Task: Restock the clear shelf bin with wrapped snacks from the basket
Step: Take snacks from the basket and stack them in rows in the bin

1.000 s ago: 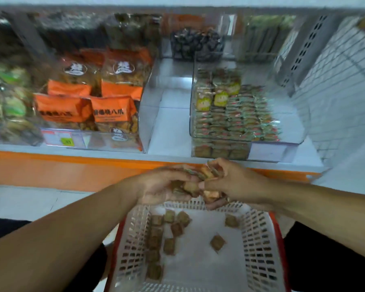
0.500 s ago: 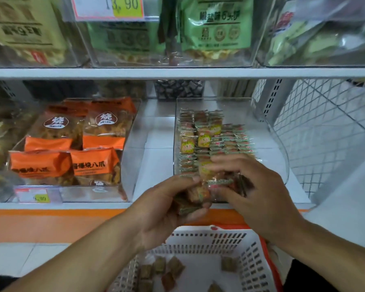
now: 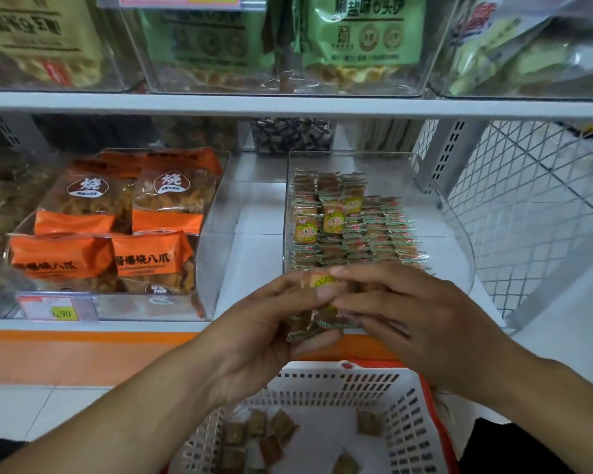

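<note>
both hands hold one bundle of wrapped snacks at the front edge of the clear shelf bin.

from my remote view, left hand [image 3: 271, 331] cups the held snacks [image 3: 317, 319] from below, fingers curled round the lower packets; right hand [image 3: 411, 319] closes over them from the right, fingertips pinching the top packet with the yellow-green label. the bundle sits just in front of the clear shelf bin [image 3: 459, 234], above the basket [image 3: 404, 405]. inside the bin i see stocked snacks [image 3: 353, 224] in tight rows, a few standing upright at the rear left. loose snacks [image 3: 271, 436] lie scattered on the basket floor. left of the bin, well apart, orange snack bags [image 3: 117, 234] fill another clear bin with a price tag [image 3: 57, 307] on its front. green bags [image 3: 363, 32] sit on the shelf above.
</note>
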